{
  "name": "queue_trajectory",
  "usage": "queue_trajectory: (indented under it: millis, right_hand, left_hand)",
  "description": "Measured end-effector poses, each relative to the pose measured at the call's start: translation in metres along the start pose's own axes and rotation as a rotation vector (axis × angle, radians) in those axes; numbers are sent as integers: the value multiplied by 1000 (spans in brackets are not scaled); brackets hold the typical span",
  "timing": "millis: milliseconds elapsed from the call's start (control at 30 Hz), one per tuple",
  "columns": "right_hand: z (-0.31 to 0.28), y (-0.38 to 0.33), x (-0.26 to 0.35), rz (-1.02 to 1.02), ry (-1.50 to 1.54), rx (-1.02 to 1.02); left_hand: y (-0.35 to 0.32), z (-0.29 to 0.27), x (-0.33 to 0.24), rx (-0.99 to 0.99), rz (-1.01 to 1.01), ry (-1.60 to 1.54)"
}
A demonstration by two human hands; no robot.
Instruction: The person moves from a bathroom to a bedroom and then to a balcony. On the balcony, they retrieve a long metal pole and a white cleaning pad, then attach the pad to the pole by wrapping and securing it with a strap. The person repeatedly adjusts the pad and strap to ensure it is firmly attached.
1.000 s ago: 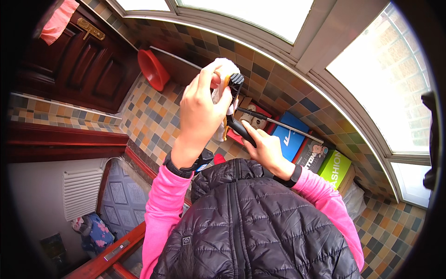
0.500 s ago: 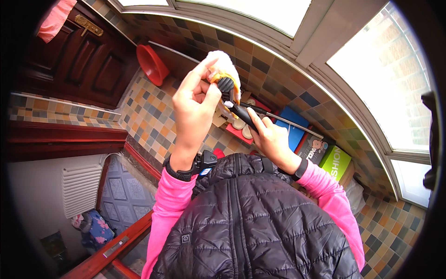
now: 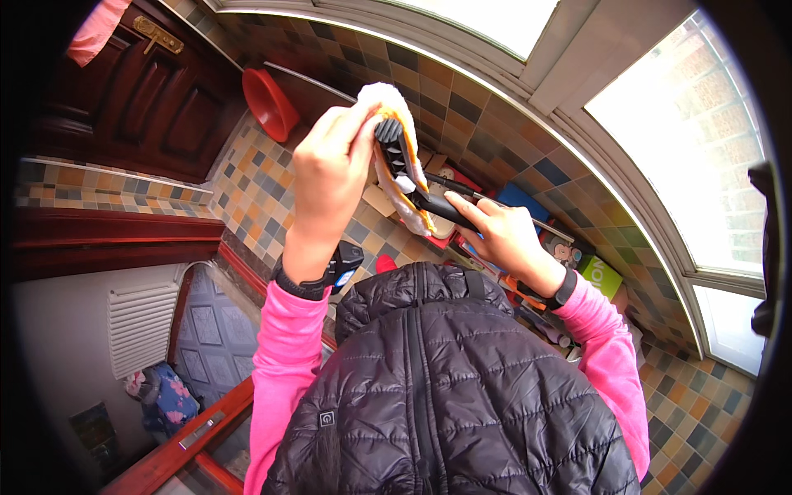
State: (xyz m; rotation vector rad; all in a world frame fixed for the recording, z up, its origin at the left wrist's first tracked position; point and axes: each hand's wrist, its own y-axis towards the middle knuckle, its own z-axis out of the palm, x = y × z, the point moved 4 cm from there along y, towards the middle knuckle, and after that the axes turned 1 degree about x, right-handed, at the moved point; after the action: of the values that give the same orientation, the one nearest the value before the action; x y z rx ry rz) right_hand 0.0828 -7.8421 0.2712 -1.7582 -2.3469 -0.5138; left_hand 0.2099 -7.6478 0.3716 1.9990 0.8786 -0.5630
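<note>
My left hand (image 3: pixel 330 161) is raised. It pinches the upper end of a white fluffy mop cover (image 3: pixel 410 216) with an orange edge, fingers closed on the cloth beside the tool's head. Against the inside of the cover lies a black ribbed mop head (image 3: pixel 394 148), with the cover hanging along its far side and below it. My right hand (image 3: pixel 505 235) is closed around the black mop handle (image 3: pixel 445 208), close to the head. A thin pole runs behind it toward the lower right.
A red plastic basin (image 3: pixel 270 106) leans by the dark wooden door (image 3: pixel 140 91). Boxes, including a green one (image 3: pixel 601 276), and shoes line the tiled wall under the windows (image 3: pixel 685 140). A wooden rail (image 3: pixel 186 441) crosses the lower left, near a white radiator (image 3: pixel 142 330).
My left hand has shifted left and slightly up. The mop cover now looks stretched out longer along the head, more of which shows. My right hand has moved a little to the right.
</note>
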Motion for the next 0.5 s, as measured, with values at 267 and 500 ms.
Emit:
queue_trajectory:
  millis: [267, 500]
  right_hand:
    - [-11, -1, -1, -39, 94, 130]
    - [-8, 2, 2, -27, 87, 180]
  left_hand:
    - [-5, 6, 4, -132, 155, 234]
    - [-20, 11, 11, -162, -75, 344]
